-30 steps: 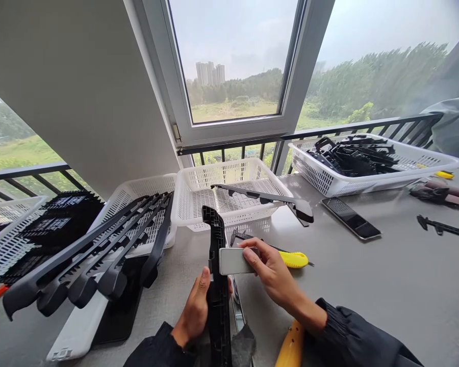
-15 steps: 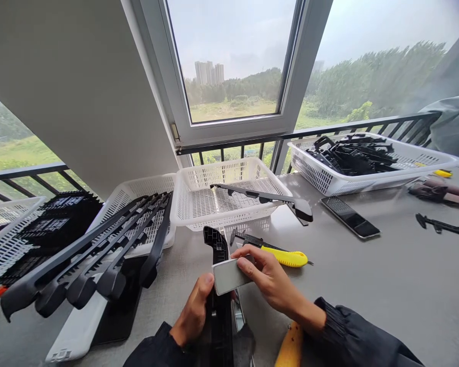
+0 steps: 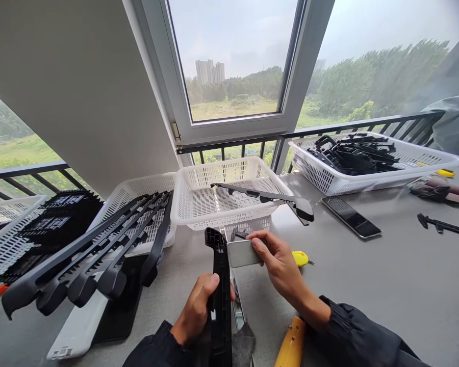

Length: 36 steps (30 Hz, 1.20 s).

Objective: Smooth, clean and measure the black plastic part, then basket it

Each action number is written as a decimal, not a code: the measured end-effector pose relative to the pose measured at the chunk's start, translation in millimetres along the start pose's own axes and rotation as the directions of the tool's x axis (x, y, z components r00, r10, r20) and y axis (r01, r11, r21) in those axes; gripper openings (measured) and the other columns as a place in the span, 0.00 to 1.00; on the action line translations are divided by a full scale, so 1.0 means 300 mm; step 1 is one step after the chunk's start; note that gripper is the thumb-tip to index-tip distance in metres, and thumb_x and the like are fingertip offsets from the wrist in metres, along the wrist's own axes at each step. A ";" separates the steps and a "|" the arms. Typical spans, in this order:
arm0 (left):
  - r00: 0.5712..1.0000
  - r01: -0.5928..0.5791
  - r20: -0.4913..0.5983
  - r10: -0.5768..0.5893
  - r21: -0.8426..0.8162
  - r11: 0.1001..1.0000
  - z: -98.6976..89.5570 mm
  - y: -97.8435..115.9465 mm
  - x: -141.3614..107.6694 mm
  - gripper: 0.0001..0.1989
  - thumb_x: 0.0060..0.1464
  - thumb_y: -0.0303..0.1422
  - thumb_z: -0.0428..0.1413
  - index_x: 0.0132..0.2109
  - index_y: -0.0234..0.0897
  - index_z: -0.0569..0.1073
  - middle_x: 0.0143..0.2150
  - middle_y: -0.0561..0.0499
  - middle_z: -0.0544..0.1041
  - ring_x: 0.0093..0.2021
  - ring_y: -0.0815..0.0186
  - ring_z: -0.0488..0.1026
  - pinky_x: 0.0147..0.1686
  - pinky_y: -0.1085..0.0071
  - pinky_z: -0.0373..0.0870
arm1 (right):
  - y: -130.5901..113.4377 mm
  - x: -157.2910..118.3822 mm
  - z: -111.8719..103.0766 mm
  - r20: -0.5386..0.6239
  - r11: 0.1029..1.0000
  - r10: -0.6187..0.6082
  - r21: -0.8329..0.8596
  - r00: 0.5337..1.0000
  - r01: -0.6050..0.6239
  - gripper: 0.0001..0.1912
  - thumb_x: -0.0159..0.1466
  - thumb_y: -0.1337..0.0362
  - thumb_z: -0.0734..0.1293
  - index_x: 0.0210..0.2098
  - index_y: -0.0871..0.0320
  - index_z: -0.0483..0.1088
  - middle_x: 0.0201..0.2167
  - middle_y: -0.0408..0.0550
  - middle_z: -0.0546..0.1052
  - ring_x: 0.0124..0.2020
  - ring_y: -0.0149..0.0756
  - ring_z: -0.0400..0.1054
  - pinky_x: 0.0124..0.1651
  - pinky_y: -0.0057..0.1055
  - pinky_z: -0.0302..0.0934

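Observation:
My left hand (image 3: 197,303) is wrapped round a long black plastic trim part (image 3: 222,298), its thumb resting on top. The part points away from me, with its ribbed, hooked end at the far side. Between the thumb and fingers of my right hand (image 3: 279,260) is a flat grey rectangular block (image 3: 245,253), whose left edge is at the part's right edge; contact cannot be made out. Partly hidden behind that hand lie a caliper (image 3: 238,234) and a yellow utility knife (image 3: 300,258). A ragged grey piece (image 3: 244,342) sits beside the part's near end.
Similar black parts (image 3: 112,283) lean on a white basket (image 3: 128,186) at left, beside stacked black grids (image 3: 61,219). One part (image 3: 279,196) lies across the middle basket (image 3: 199,219). At right are a filled basket (image 3: 317,176), a phone (image 3: 351,216) and another caliper (image 3: 443,225). A yellow handle (image 3: 291,341) lies near me.
My right hand has moved the grey block right and away from me, off its place over the black part. More of the part shows. My left hand keeps its hold.

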<state>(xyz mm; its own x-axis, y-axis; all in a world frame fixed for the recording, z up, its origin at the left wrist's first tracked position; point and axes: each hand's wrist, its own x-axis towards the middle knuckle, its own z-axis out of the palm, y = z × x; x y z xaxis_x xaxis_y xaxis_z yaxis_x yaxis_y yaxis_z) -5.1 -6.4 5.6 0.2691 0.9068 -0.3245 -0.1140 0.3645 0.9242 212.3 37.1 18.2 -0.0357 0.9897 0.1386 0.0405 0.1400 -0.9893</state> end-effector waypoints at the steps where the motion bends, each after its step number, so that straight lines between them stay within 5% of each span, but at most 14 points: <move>1: 0.999 -0.020 0.029 0.019 0.022 1.000 0.002 0.003 0.002 0.33 0.59 0.63 0.56 0.30 0.36 0.83 0.25 0.47 0.72 0.27 0.62 0.64 0.32 0.63 0.63 | 0.002 0.003 -0.002 -0.010 1.000 0.001 0.000 1.000 -0.001 0.21 0.74 0.43 0.66 0.43 0.55 0.76 0.35 0.46 0.75 0.33 0.36 0.63 0.32 0.30 0.56; 6: 0.997 -0.048 0.058 0.048 0.003 0.999 0.005 0.007 0.007 0.33 0.60 0.63 0.56 0.38 0.35 0.81 0.26 0.47 0.75 0.27 0.62 0.68 0.29 0.66 0.63 | 0.005 0.001 0.009 0.077 1.000 0.016 0.020 0.997 -0.017 0.23 0.71 0.40 0.68 0.41 0.56 0.77 0.32 0.45 0.75 0.30 0.35 0.63 0.32 0.30 0.56; 19: 0.999 -0.025 0.023 0.024 0.033 0.999 0.014 0.022 0.004 0.30 0.63 0.58 0.54 0.30 0.36 0.80 0.24 0.48 0.75 0.26 0.61 0.70 0.29 0.65 0.68 | -0.009 -0.001 0.013 0.193 0.998 0.035 0.047 0.981 -0.045 0.25 0.71 0.39 0.68 0.40 0.56 0.77 0.35 0.45 0.76 0.33 0.35 0.64 0.36 0.30 0.57; 27: 0.950 -0.115 -0.260 0.172 0.223 0.968 -0.042 -0.054 0.008 0.17 0.58 0.48 0.62 0.28 0.42 0.79 0.36 0.44 0.82 0.40 0.51 0.75 0.44 0.58 0.74 | -0.028 -0.036 0.029 0.383 0.997 0.062 0.021 0.922 -0.076 0.26 0.70 0.38 0.68 0.43 0.57 0.77 0.29 0.41 0.70 0.30 0.33 0.58 0.33 0.30 0.52; 31: 0.953 -0.113 -0.248 0.171 0.234 0.966 -0.054 -0.074 0.020 0.20 0.60 0.51 0.61 0.27 0.43 0.79 0.35 0.44 0.81 0.43 0.49 0.75 0.50 0.57 0.72 | -0.033 -0.042 0.028 0.453 0.997 0.049 0.028 0.890 -0.069 0.26 0.70 0.38 0.69 0.43 0.57 0.76 0.32 0.44 0.73 0.32 0.34 0.62 0.35 0.31 0.54; 36: 0.986 -0.067 -0.133 0.097 0.215 0.974 -0.030 -0.076 0.021 0.29 0.56 0.62 0.61 0.33 0.39 0.81 0.31 0.44 0.81 0.36 0.51 0.75 0.42 0.57 0.73 | -0.040 -0.038 0.017 0.377 0.981 0.074 0.141 0.923 -0.136 0.26 0.69 0.38 0.70 0.47 0.56 0.72 0.31 0.42 0.73 0.29 0.32 0.61 0.31 0.28 0.53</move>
<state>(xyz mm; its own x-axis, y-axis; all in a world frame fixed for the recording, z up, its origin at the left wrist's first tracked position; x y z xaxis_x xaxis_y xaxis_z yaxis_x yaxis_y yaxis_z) -9.4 -7.0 -19.3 0.1270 0.9581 -0.2568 0.0765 0.2486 0.9656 207.1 23.9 28.2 -0.4064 0.9129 0.0379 -0.0963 -0.0015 -0.9954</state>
